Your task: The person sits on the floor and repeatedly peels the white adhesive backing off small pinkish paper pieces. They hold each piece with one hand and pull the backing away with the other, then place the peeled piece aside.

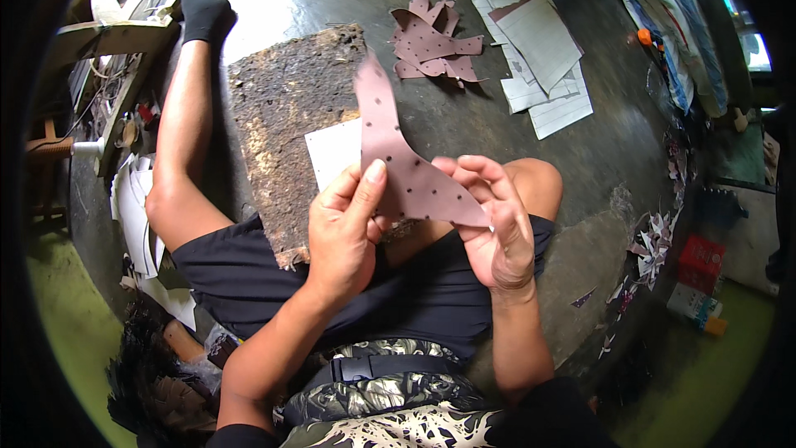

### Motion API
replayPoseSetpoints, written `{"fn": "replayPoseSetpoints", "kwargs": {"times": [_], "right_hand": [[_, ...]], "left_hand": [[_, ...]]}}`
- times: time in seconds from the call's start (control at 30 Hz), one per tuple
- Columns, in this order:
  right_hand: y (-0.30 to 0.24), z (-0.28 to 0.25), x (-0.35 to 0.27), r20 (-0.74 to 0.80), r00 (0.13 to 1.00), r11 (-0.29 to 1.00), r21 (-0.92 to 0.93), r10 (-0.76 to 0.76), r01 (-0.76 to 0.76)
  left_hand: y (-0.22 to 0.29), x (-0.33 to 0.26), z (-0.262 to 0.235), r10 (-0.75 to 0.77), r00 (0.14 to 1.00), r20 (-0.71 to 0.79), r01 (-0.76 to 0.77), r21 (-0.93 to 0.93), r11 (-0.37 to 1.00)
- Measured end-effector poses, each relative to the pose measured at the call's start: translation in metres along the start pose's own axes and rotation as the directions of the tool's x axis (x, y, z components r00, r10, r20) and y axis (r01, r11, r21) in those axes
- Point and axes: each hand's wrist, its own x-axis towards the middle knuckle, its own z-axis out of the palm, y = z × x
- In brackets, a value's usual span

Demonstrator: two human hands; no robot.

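A curved, dusty-pink sheet piece (398,168) with dark dots is held up before my lap, its narrow upper end slightly blurred. My left hand (347,228) pinches its left edge, thumb on the front and the other fingers behind. At the pointed right end, my right hand (495,228) has its fingers curled about the piece, the tip lying against them. Behind the piece, a white sheet (332,152) rests on a rough, worn brown board (278,129), partly covered. Whether the piece is leather or fabric I cannot tell.
A pile of similar dotted pieces (435,41) lies on the dark floor beyond the board. Pale sheets (543,50) lie to its right. Cut scraps (655,241) are scattered at the right, near a red packet (701,264). A wooden frame (108,37) stands at the left.
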Motion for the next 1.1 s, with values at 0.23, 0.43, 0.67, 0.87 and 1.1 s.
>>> {"fn": "replayPoseSetpoints", "kwargs": {"times": [0.23,0.43,0.67,0.87,1.1], "right_hand": [[0.001,0.023,0.0,-0.162,0.968,0.875,-0.418,0.194,-0.245],[0.011,0.015,0.003,-0.118,0.953,0.899,-0.317,0.28,-0.303],[0.007,0.001,0.004,-0.075,0.928,0.88,-0.299,0.364,-0.37],[0.005,0.009,0.03,-0.077,0.953,0.859,-0.415,0.294,-0.299],[-0.003,0.029,0.07,-0.062,0.995,0.734,-0.672,0.079,-0.1]], "left_hand": [[0.015,0.008,-0.046,0.064,0.998,-0.006,-0.064,0.073,0.995],[0.026,0.002,-0.052,0.011,0.998,-0.057,-0.012,-0.003,1.0],[0.019,0.004,-0.055,0.055,0.997,-0.044,-0.054,0.039,0.998],[0.015,0.007,-0.053,0.009,1.0,0.007,-0.009,0.074,0.997],[0.031,-0.013,-0.053,-0.01,0.998,0.058,-0.006,0.255,0.967]]}}
